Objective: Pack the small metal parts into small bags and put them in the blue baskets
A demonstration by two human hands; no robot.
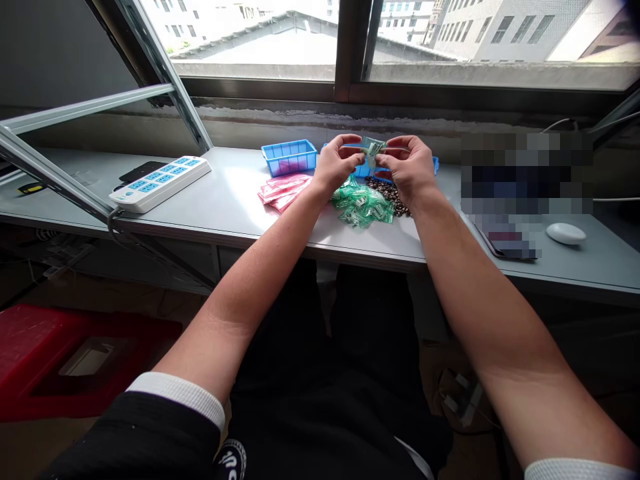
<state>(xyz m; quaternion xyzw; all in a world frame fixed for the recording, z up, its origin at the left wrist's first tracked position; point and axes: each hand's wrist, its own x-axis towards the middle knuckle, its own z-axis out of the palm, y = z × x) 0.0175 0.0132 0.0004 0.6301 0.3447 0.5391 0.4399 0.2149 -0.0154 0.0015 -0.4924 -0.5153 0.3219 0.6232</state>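
Note:
Between my two hands, above the desk, is a small clear green plastic bag [373, 147] with something pale inside that I cannot make out. My left hand [340, 162] pinches its left edge, and my right hand [411, 167] pinches the right edge. Below them lies a heap of green plastic bags [364, 203]. Small dark brown metallic-looking pieces [394, 195] are piled just to its right, partly behind my right hand. To the left of the heap rests a stack of pink plastic bags [284, 191].
A blue basket [290, 159] with something pink inside stands at the back, with more blue basket partly hidden behind my hands. On the left lies a white power strip [163, 183] beside a metal frame [173, 90]. A white mouse [566, 233] sits at right, near a blurred-out area.

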